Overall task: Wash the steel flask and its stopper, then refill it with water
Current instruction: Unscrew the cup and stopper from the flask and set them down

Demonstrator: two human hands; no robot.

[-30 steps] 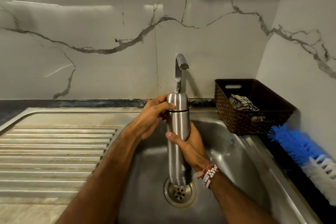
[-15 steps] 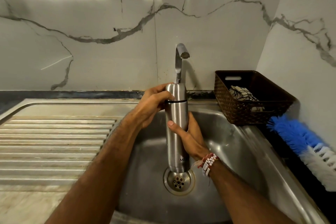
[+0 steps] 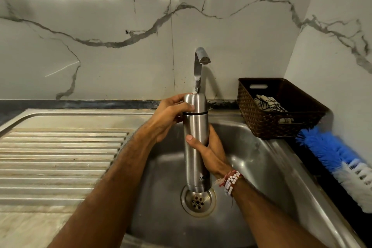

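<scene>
A tall steel flask [image 3: 196, 165] stands upright over the sink basin [image 3: 261, 167], its base just above the drain [image 3: 198, 200]. A steel cap [image 3: 196, 103] sits on its top, above a black ring. My left hand [image 3: 169, 119] grips the cap from the left, fingers curled round it. My right hand [image 3: 209, 151] holds the flask's body from the right, thumb across the front. The stopper is hidden under the cap. The tap [image 3: 199, 66] rises behind the flask; no water runs from it.
A ribbed steel draining board [image 3: 60, 157] lies to the left of the basin. A dark woven basket [image 3: 281, 110] holding a cloth stands at the back right. A blue and white bottle brush [image 3: 338, 159] lies on the counter along the right wall.
Both hands and the flask keep their grip and pose. The flask has dropped slightly lower in view as the camera tilted.
</scene>
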